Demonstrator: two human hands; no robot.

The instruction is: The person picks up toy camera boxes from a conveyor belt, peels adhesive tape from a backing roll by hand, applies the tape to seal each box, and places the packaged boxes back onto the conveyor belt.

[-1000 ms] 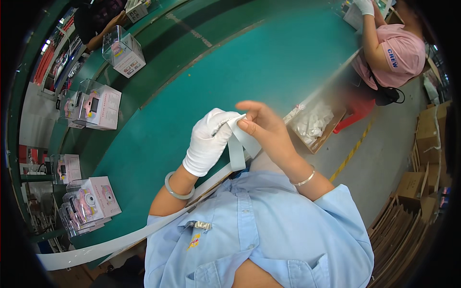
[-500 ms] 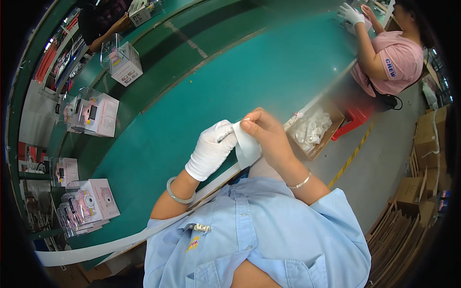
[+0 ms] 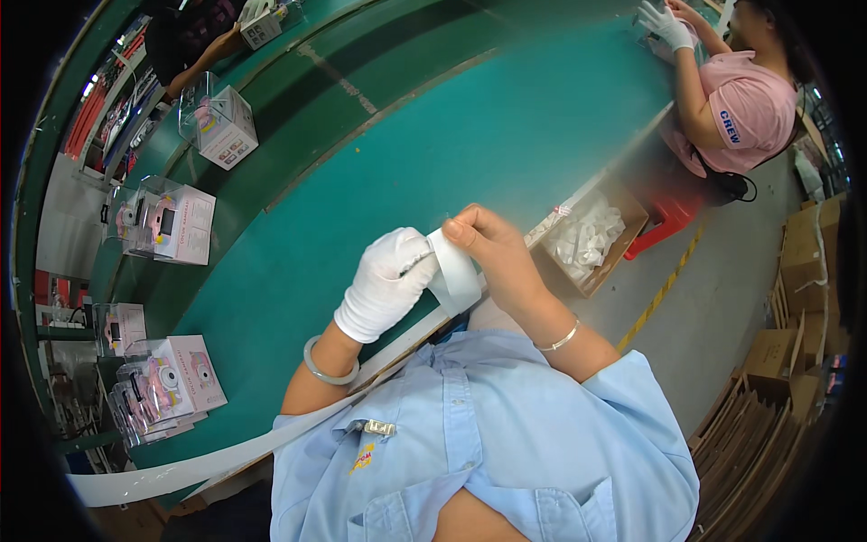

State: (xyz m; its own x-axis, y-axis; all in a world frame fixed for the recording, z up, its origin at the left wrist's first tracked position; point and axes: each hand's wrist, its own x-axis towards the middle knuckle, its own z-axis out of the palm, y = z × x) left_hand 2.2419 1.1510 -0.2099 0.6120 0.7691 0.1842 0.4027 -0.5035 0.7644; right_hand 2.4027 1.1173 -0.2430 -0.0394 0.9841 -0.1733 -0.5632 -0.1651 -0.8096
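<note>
In front of my chest, over the table edge, a pale white strip (image 3: 459,282) hangs in a curled loop between my two hands. My left hand (image 3: 386,278), in a white glove, is closed with its fingers bent toward the upper end of the strip. Bare, my right hand (image 3: 492,253) pinches the strip's top between thumb and fingertips. The hands nearly touch there. What exactly the gloved fingertips grip is partly hidden. The strip is smooth and thin; whether it is paper or film I cannot tell.
Boxed pink toy cameras (image 3: 185,221) in clear-fronted packs line the left. A carton (image 3: 591,285) of crumpled white scraps stands right of the green table (image 3: 361,194). A co-worker in pink (image 3: 745,108) works at far right; flattened cardboard (image 3: 750,452) stands at lower right.
Both hands have shifted slightly left, and the strip now curls into a fuller loop. Boxes at upper left have moved a little toward the lower left.
</note>
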